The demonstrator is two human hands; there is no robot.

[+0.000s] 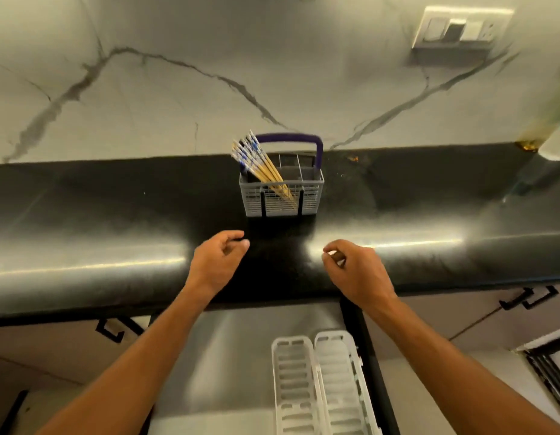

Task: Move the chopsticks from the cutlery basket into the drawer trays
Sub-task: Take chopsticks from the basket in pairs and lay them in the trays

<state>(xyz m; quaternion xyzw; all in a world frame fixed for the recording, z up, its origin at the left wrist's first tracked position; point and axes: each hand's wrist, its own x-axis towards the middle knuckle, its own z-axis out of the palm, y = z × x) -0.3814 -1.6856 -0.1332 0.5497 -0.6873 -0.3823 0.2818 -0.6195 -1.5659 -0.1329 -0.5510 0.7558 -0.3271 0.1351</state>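
Drawer trays (pixel 322 387) cut off below; chopsticks (pixel 266 171) lower ends hidden in basket (pixel 282 199).

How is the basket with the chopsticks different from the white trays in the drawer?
The basket is grey, stands tall on the black counter and holds chopsticks. The trays are white, lie long and flat in the open drawer and hold nothing visible. Both have slotted sides or bottoms.

Both bare forearms reach forward, left hand (pixel 217 259) and right hand (pixel 355 268) loosely curled, each grip empty.
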